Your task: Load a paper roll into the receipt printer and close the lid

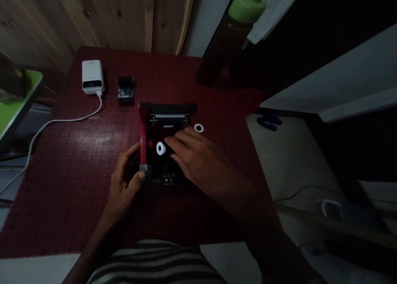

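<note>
The left hand [124,184] is gripping, fingers curled, the red frame [143,149] of a black device [164,168], while the right hand [194,153] is spreading its open, empty fingers just beside a white ring [160,148]; a careless brush from those fingers could be knocking the ring out of place.

my left hand [124,186] was curled loosely, thumb tip pointing forward | my right hand [195,157] was palm down, fingers fanned out toward the left | my right forearm [238,197] ran at a slant from lower right, pretty relaxed
</note>
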### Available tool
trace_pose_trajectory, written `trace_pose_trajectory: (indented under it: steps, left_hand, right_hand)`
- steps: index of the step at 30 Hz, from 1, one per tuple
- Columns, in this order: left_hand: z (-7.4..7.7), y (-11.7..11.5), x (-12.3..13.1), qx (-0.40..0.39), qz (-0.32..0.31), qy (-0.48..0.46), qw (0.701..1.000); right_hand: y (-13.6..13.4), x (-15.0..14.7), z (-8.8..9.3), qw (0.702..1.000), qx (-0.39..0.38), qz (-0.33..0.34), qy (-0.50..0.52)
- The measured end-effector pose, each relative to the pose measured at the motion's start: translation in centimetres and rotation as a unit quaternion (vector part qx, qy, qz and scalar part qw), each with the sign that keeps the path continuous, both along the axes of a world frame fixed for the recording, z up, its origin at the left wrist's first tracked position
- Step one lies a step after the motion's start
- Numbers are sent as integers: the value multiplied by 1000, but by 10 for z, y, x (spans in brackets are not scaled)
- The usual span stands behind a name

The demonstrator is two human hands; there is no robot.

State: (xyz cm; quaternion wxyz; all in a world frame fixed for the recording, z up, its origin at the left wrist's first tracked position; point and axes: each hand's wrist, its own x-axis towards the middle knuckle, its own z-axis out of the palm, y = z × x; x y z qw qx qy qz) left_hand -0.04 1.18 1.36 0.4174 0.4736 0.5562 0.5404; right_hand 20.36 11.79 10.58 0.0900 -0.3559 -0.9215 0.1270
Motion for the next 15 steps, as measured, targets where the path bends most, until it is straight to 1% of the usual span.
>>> trace_pose_trajectory:
  steps: [2,4,8,12,15]
  left_hand:
    - [0,-1,0,-6,2,-3,1000]
    - [-1,-1,0,-11,7,-2,1000]
    - [0,-3,-1,-33,2,-18,999]
    - [2,-4,0,-46,0,-21,999]
    - [3,-5,0,-48,3,-20,999]
  right_hand:
    - [3,-16,1,996,-17,6,-86]
    - [5,-27,1,992,-28,-2,-124]
    - [14,-37,-7,989,-56,-36,-129]
    - [23,-38,-14,982,-109,-35,-149]
    - [25,-35,-14,981,-133,-43,-135]
